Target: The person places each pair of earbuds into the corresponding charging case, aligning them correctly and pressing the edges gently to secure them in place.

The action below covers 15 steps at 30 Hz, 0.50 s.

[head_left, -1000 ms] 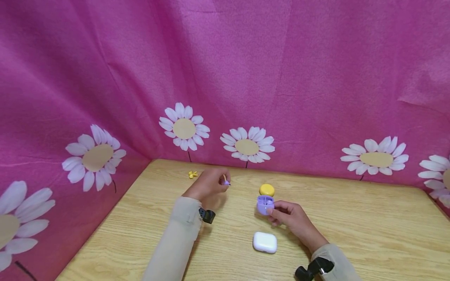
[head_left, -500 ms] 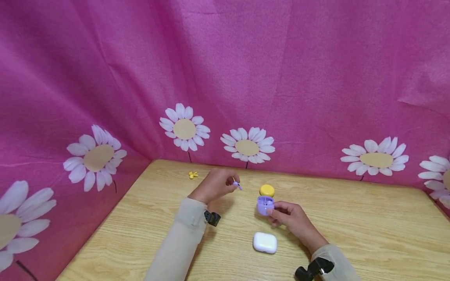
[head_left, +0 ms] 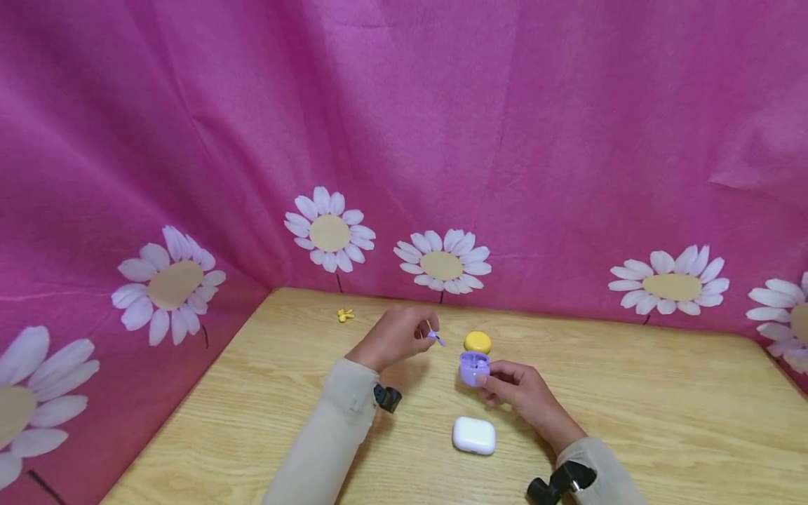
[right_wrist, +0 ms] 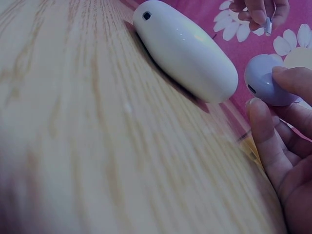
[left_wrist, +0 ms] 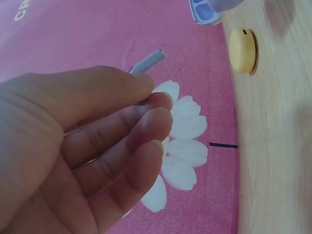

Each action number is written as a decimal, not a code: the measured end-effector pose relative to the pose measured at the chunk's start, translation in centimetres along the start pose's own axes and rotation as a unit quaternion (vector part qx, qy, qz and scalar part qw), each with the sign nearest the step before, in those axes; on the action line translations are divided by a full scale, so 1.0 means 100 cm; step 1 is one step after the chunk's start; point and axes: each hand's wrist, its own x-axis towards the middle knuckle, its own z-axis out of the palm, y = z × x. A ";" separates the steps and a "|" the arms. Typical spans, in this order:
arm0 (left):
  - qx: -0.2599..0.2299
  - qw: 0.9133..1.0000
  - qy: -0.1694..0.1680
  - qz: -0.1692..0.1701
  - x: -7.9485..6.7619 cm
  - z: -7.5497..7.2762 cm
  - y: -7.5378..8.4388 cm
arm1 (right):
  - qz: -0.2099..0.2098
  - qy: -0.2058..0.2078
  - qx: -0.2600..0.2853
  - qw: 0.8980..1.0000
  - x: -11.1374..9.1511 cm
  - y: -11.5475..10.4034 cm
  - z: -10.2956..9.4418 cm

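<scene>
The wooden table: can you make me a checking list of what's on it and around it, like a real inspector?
Surface: wooden table, grain showing.
Job's things: purple case, open; one purple earbud.
Clutter: yellow case and white case, both shut; yellow earbuds near the far left corner.
Hands: left hand pinches the purple earbud; right hand holds the purple case.
Cables: nothing seen.
Surroundings: flowery pink cloth behind and on the left.

The right wrist view is dim, its nearest tabletop (right_wrist: pixel 107 195) blurred.
</scene>
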 end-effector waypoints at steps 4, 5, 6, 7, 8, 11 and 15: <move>-0.009 1.000 0.003 0.008 0.000 0.003 0.001 | -0.001 -0.001 0.000 1.000 -0.001 -0.001 0.001; -0.010 1.000 0.004 0.010 0.000 0.004 0.002 | -0.001 0.001 0.000 1.000 -0.001 -0.001 0.001; -0.011 1.000 0.004 0.012 0.000 0.005 0.003 | -0.002 0.001 -0.001 1.000 -0.002 -0.002 0.001; -0.010 1.000 0.003 0.016 0.000 0.005 0.004 | -0.001 0.002 -0.001 1.000 -0.002 -0.002 0.001; -0.009 1.000 0.002 0.017 0.000 0.006 0.005 | -0.003 0.001 -0.002 1.000 -0.003 -0.003 0.001; -0.003 1.000 -0.003 0.023 0.000 0.008 0.007 | -0.003 -0.001 0.001 1.000 -0.003 -0.004 0.001; 0.009 0.999 -0.003 0.031 0.001 0.010 0.008 | -0.006 -0.005 0.001 1.000 -0.003 -0.004 0.002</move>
